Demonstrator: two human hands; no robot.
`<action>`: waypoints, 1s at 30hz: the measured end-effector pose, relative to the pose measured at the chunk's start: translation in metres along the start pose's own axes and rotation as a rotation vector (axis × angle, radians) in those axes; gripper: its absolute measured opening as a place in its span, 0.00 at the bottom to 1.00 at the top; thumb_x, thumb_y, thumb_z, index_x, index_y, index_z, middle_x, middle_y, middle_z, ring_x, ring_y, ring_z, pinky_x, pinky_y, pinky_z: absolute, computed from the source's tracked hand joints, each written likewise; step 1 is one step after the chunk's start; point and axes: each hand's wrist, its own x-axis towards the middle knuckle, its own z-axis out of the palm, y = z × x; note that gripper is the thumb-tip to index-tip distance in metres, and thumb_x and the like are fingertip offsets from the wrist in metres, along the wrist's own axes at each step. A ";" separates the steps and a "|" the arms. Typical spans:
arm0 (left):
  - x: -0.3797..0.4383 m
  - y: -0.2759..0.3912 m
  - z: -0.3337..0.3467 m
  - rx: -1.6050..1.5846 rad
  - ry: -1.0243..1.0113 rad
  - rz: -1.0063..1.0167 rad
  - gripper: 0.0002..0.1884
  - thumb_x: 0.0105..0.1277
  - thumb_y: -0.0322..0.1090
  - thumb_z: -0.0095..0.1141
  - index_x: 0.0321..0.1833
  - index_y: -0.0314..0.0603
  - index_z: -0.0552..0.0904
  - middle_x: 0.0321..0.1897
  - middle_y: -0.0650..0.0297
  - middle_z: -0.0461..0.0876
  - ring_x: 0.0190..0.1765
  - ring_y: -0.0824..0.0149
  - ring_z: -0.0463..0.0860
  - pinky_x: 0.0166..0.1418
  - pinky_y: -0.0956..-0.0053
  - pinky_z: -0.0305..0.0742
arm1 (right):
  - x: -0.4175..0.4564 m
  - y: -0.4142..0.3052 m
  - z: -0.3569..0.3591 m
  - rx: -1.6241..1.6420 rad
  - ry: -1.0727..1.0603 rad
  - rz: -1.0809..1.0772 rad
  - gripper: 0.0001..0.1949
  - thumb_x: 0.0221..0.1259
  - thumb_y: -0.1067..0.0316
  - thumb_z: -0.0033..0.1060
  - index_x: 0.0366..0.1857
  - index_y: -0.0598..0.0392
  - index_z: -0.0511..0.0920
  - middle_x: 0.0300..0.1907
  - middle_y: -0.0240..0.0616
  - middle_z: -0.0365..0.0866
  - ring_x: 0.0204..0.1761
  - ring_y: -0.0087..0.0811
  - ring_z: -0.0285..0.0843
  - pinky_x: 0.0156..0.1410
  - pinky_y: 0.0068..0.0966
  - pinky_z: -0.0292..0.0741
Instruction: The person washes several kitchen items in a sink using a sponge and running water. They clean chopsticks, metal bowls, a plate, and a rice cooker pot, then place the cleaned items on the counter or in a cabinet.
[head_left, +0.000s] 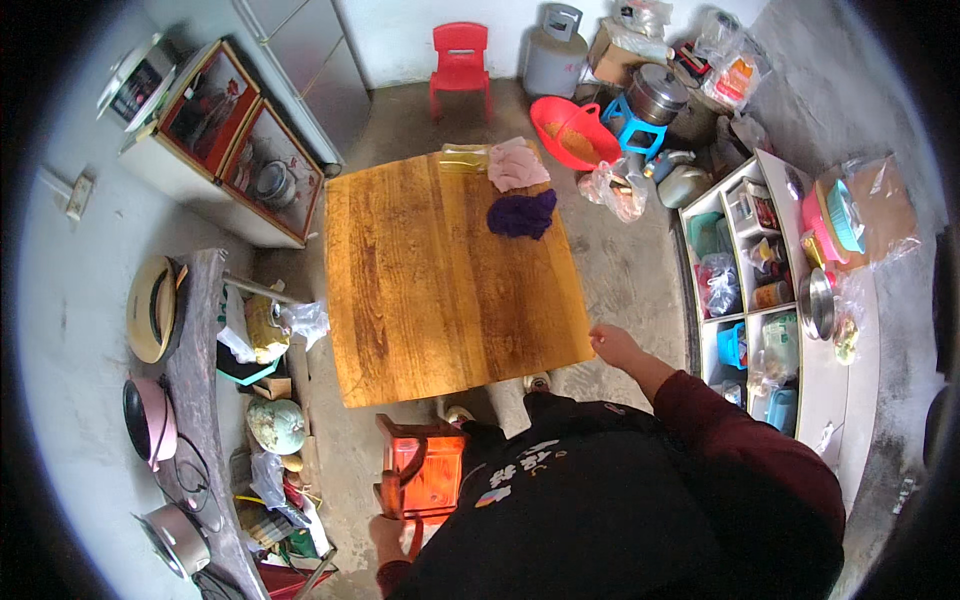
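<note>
My left hand (387, 534) is at the backrest of a reddish wooden chair (426, 469), low in the view; its fingers are partly hidden, so its grip is unclear. My right hand (611, 343) is at the right front corner of a wooden table (450, 285), its fingers curled near the edge; whether it grips the table cannot be told. Toward the table's far right lie a crumpled dark purple cloth (521, 214), a pink cloth (517, 163) and a clear package with yellowish contents (463, 159).
A red plastic chair (460, 64) stands by the far wall. At right are a red basket (574, 135), a plastic bag (615, 191) on the floor and a shelf unit (742, 315). A glass-doored cabinet (225, 142) and a cluttered bench (199, 420) stand at left.
</note>
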 end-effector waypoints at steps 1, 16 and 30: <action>-0.027 0.020 0.009 -0.041 -0.007 -0.019 0.21 0.45 0.48 0.64 0.32 0.33 0.84 0.29 0.47 0.83 0.41 0.48 0.83 0.45 0.58 0.78 | 0.008 0.005 -0.012 -0.003 -0.022 0.007 0.13 0.57 0.63 0.53 0.41 0.58 0.80 0.38 0.48 0.81 0.43 0.45 0.79 0.49 0.36 0.75; -0.167 0.052 0.080 -1.086 -0.149 -0.487 0.13 0.51 0.40 0.62 0.30 0.35 0.83 0.21 0.59 0.83 0.24 0.65 0.81 0.26 0.71 0.72 | 0.114 0.105 -0.037 -0.011 -0.129 -0.345 0.11 0.61 0.69 0.53 0.44 0.61 0.76 0.35 0.45 0.81 0.34 0.35 0.82 0.41 0.27 0.77; -0.251 0.060 0.179 -2.104 0.532 -0.914 0.12 0.52 0.25 0.57 0.41 0.36 0.78 0.34 0.57 0.80 0.31 0.63 0.79 0.35 0.68 0.78 | 0.144 -0.031 -0.061 -0.438 -0.280 -0.450 0.12 0.58 0.64 0.52 0.42 0.57 0.79 0.39 0.48 0.82 0.43 0.44 0.80 0.48 0.35 0.75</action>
